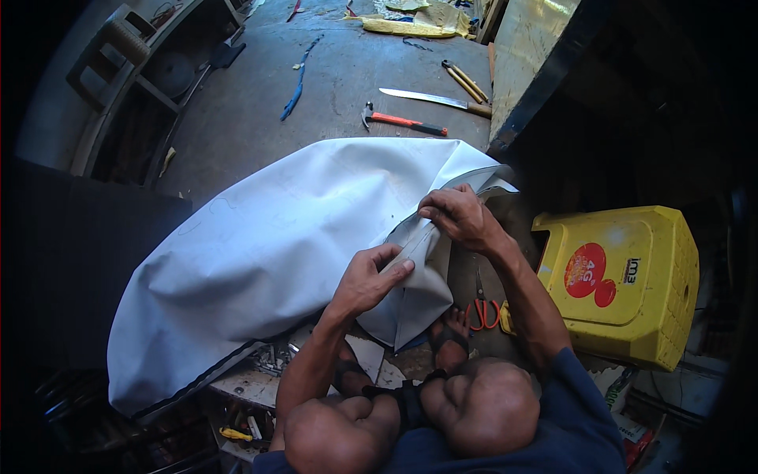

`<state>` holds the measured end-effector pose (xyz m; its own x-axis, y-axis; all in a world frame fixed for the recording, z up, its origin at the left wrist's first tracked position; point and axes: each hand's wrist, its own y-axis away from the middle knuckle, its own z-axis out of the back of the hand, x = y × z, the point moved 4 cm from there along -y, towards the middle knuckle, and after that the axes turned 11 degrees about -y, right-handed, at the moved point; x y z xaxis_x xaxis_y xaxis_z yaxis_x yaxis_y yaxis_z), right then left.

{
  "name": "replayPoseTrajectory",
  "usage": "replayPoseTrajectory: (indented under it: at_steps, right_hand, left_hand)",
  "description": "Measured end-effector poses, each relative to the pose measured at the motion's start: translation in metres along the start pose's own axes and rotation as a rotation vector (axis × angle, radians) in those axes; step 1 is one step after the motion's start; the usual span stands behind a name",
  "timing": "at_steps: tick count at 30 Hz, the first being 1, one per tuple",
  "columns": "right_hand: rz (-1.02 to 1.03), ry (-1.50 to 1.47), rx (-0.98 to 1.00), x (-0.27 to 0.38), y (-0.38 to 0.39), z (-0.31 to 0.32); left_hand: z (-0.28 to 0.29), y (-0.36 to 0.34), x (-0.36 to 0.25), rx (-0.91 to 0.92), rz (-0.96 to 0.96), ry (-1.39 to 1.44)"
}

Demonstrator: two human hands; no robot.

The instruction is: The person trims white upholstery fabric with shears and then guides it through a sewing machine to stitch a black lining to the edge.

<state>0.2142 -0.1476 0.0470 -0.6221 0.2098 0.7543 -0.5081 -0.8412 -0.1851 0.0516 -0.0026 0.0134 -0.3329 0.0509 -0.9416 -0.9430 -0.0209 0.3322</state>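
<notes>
Scuffed grey floor (237,114), flat and dusty-looking, stretches out beyond the person's knees. At its far end lie crumpled, yellowish scraps (418,26), and nearer, to the left, a thin, frayed blue strip (297,91) curves along the ground. Toward the right lie pliers (467,82) with slim yellow handles, a knife (426,96) with a long, smooth metal blade, and a hammer (407,123) with a metal claw head and an orange-and-black handle.

Between these tools and the person, the white sheet (268,229) fills the middle, smooth and supple like vinyl, bulging in broad, soft folds. Dark trim (197,379) runs along its lower left border, and its right end gathers into sharper creases.

The left hand (367,280) has its thumb and forefinger clamped on a folded edge of the sheet. Farther up that gathered part, the right hand (460,217) has its fingers drawn together at the sheet; whether they pinch the material or something thin cannot be told.

Scissors (479,295) with rounded orange loops lie just beside the person's foot (452,336). To their right, a boxy yellow plastic stool (632,292) rests on its side, a rounded red print on its panel.
</notes>
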Motion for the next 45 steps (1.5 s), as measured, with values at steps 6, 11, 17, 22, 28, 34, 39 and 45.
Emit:
replayPoseTrajectory:
  at_steps: [6, 11, 17, 22, 28, 34, 39, 45]
  right_hand:
    - [0.071, -0.022, -0.429, 0.038, 0.05, -0.011]
    - [0.129, -0.027, -0.376, 0.051, 0.062, -0.031]
    - [0.191, 0.056, -0.279, 0.055, 0.048, -0.026]
    - [0.256, 0.219, -0.187, 0.074, 0.041, -0.031]
    - [0.314, 0.471, 0.145, 0.082, 0.028, -0.027]
    - [0.381, 0.408, 0.071, 0.079, 0.015, -0.027]
    - [0.227, 0.299, -0.22, 0.067, 0.035, -0.003]
    - [0.227, 0.162, -0.266, 0.083, 0.034, -0.013]
  left_hand:
    - [0.007, 0.0, 0.01, -0.02, 0.048, 0.09]
    - [0.008, -0.004, 0.017, 0.04, 0.045, 0.142]
    - [0.004, 0.0, 0.003, -0.031, -0.033, 0.111]
    - [0.008, -0.004, 0.013, -0.1, -0.092, -0.075]
    - [0.003, -0.007, 0.011, -0.171, -0.12, -0.219]
    - [0.006, -0.01, 0.02, -0.209, -0.109, -0.098]
    - [0.013, -0.009, 0.009, -0.194, -0.004, -0.201]
    - [0.017, -0.012, 0.025, -0.247, -0.046, -0.043]
